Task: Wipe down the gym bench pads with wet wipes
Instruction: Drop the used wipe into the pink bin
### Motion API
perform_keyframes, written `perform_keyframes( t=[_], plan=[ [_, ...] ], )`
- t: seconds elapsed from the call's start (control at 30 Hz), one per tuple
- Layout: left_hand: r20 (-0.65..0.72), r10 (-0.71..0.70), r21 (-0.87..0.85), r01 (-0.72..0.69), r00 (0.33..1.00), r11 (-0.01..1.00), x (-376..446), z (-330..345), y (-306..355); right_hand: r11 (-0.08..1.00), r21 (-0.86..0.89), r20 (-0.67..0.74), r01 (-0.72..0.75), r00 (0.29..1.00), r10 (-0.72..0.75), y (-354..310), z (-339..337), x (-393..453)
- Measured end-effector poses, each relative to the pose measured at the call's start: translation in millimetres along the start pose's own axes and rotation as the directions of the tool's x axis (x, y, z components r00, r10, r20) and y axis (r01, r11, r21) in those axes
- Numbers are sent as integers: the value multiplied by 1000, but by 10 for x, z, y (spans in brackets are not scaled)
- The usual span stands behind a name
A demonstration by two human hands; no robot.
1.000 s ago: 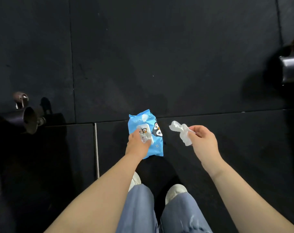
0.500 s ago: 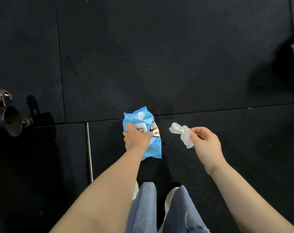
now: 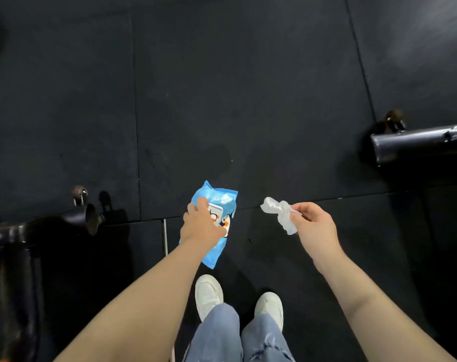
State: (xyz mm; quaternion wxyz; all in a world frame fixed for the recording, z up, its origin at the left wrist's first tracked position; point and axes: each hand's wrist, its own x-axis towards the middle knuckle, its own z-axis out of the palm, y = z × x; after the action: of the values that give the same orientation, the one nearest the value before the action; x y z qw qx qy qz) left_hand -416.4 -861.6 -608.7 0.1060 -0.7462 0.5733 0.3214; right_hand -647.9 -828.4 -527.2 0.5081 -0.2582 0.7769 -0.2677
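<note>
The left hand (image 3: 201, 226) is covering much of the blue wipes pack (image 3: 217, 205); its printed label is staying unreadable.

1. The pack (image 3: 217, 231) of wet wipes is a soft blue pouch with a white flap on its face and a cartoon print beside it. It is held tilted above the dark floor, partly covered by the gripping fingers.
2. The wipe (image 3: 281, 212) is white, crumpled and bunched, pinched at one end, well apart from the pack.
</note>
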Motion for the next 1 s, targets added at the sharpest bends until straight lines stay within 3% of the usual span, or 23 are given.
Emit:
perform_keyframes(
  t=[0.13, 0.33, 0.5, 0.77, 0.87, 1.0],
  plan=[
    [-86, 173, 164, -157, 981, 974, -506, -813, 222, 999, 5, 3, 50, 999, -50, -673, -311, -549],
    [-123, 342, 336, -285, 932, 898, -1261, -2067, 481, 988, -7, 9, 153, 988, -153, -1633, -672, -1378],
    [-256, 451, 225, -401, 855, 888, -1944, -3156, 742, 975, -89, -81, 203, 974, -210, -2227, -842, -2044],
    [-379, 596, 121, -601, 708, 790, -2976, -4629, 976, 976, -120, 99, 184, 980, -173, -3108, -909, -2864],
    [-401, 582, -14, -640, 707, 768, -3231, -4974, 1009, 988, 88, 236, 129, 961, -146, -3476, -922, -3178],
    [-336, 579, -231, -661, 743, 715, -3388, -5236, 1069, 964, 125, 306, 234, 915, -262, -3893, -919, -3475]
  ],
)
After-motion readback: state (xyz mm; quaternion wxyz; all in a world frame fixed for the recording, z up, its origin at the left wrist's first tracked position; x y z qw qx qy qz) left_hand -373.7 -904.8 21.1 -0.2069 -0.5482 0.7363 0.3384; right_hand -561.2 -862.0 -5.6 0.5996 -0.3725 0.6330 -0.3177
